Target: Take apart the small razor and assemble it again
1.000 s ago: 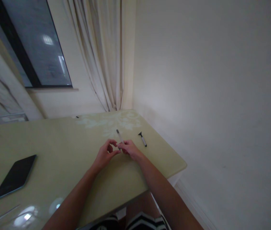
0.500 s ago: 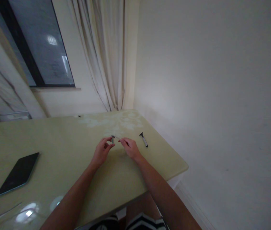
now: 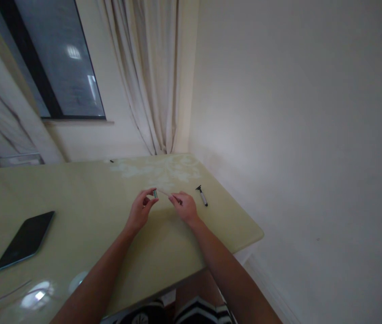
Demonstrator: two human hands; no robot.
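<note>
My left hand pinches a small razor cartridge upright between thumb and fingertips; a greenish strip shows along it. My right hand is closed around a thin, pale stick-like tool. The tool's far end points left and reaches close to the top of the cartridge; whether they touch I cannot tell. On the table to the right of my right hand lies a razor with a grey handle and a dark head.
Both hands are above a pale yellow-green table. A dark tablet lies at the left, with a thin cable nearer me. One tiny dark object sits at the back edge. A wall borders the right side.
My left hand has shifted slightly left and the cartridge appears turned, its dark top part no longer showing. The tool in my right hand still points at it. The razor lies still.
</note>
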